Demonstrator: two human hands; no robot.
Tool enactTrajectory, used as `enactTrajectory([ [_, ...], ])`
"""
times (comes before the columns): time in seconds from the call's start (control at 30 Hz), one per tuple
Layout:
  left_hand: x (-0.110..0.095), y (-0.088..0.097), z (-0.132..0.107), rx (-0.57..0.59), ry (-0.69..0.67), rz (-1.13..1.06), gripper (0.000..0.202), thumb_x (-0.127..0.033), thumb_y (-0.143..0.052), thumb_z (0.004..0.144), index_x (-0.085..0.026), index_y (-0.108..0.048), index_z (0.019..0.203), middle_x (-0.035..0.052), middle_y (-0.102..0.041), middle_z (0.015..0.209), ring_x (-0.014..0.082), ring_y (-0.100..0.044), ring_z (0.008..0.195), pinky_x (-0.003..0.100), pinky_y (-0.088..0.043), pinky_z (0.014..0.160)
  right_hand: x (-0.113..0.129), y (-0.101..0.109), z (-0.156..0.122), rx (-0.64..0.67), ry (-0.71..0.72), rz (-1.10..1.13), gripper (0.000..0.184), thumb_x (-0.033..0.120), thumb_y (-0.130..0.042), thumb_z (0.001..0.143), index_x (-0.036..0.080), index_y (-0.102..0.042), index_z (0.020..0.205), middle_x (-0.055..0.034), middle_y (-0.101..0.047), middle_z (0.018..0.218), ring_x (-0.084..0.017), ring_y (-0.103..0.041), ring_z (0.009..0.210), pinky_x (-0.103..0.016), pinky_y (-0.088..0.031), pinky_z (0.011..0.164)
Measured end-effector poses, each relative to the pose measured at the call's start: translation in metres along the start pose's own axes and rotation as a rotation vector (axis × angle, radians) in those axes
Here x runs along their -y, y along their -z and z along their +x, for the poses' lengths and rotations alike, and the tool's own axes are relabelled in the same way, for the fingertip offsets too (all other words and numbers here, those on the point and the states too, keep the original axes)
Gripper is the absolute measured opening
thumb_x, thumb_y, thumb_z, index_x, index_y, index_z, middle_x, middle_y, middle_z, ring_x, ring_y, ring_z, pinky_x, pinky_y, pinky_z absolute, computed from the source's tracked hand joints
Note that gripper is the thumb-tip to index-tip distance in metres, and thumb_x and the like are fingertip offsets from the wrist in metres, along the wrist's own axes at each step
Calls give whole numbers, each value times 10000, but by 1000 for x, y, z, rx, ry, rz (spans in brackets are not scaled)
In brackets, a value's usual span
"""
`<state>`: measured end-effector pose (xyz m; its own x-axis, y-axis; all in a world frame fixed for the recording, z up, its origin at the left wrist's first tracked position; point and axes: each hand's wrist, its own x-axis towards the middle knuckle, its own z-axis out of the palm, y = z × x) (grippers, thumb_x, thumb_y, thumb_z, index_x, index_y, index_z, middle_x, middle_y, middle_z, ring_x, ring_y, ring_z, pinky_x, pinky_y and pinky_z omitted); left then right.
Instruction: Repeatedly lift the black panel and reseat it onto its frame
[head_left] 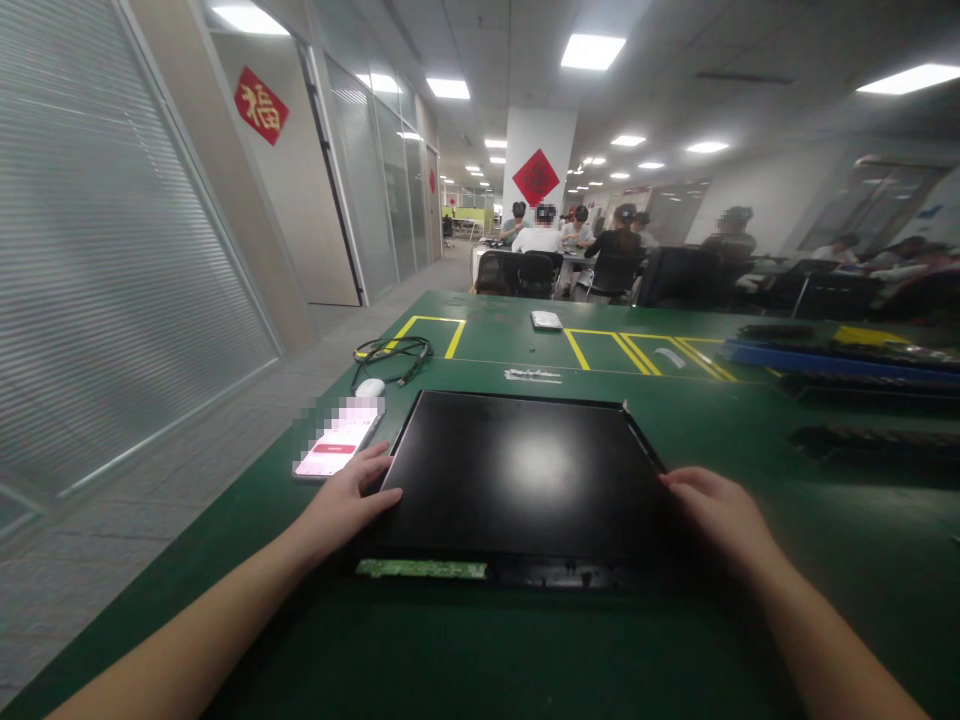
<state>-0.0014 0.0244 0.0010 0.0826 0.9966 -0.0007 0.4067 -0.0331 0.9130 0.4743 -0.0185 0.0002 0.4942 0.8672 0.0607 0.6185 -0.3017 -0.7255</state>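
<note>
**Display panel gripped by its two side edges**

In the head view, the black display panel is spanned by both bare hands, its dark screen facing up between them. At its left edge, the thumb of the left hand is laid on the face while the other fingers are set along the side, so the edge is taken in a loose, fairly narrow hold. At the opposite edge, the rim is pinched more tightly by the right hand; its thumb is not clearly shown. By this spread, weight is probably shared evenly and most of the screen is spared contact. Whether the panel is fully supported by the green table cannot be told.

Nearer the person than both grips, a green circuit board is exposed along the panel's near edge; it is touched by neither hand, perhaps because bare parts are easily harmed.

Just outside the left grip, a lit smartphone is placed, probably for easy viewing. Beyond it, a white rounded object and a coiled black cable are set apart from the panel, seemingly out of its way.
</note>
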Motion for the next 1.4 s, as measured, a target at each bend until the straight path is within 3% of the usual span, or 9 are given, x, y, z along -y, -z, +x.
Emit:
enactTrajectory([
  [0.23, 6, 0, 3, -22, 5, 20, 553, -461, -832, 571, -177, -788, 1043, 212, -433, 1590, 430, -434, 1428, 505, -360, 1161, 4, 0, -2, 9, -31, -2, 269, 426, -585, 649, 244, -767, 727, -62, -776, 805, -255, -686, 775, -334, -478, 690],
  [0.6, 4, 1, 1, -57, -31, 142, 507, -479, -805, 605, -214, -772, 1035, 170, -507, 1550, 437, -421, 1433, 543, -339, 1164, 2, -1, -1, 41, -42, 23, 292, 446, -582, 646, 242, -762, 753, -55, -777, 787, -238, -670, 685, -343, -467, 663],
  [0.77, 2, 0, 1, -75, -32, 187, 464, -467, -796, 606, -229, -770, 1003, 154, -541, 1526, 414, -450, 1417, 526, -303, 1184, 5, 0, -2, 28, -46, 9, 274, 424, -580, 638, 242, -760, 737, -58, -776, 796, -253, -682, 760, -340, -460, 687],
  [1.0, 3, -1, 2, -42, -46, 256, 584, -488, -736, 651, -124, -751, 1109, 240, -479, 1549, 438, -436, 1420, 513, -313, 1178, 2, 0, -2, 37, -61, -6, 314, 445, -572, 654, 239, -764, 792, -56, -779, 836, -261, -685, 791, -355, -458, 720],
  [1.2, 4, -2, 2, -74, -90, 279, 475, -494, -733, 685, -194, -761, 1052, 176, -572, 1491, 413, -504, 1373, 517, -347, 1158, 3, 1, -2, 40, -71, -15, 329, 445, -567, 649, 233, -766, 803, -61, -779, 845, -261, -684, 801, -354, -455, 731],
  [1.4, 10, -1, 4, -19, -132, 490, 553, -481, -609, 773, -131, -706, 1190, 209, -529, 1521, 386, -514, 1374, 546, -376, 1142, 7, 1, -3, 29, -88, -24, 311, 439, -578, 635, 233, -765, 775, -68, -781, 847, -269, -686, 826, -347, -452, 721],
])
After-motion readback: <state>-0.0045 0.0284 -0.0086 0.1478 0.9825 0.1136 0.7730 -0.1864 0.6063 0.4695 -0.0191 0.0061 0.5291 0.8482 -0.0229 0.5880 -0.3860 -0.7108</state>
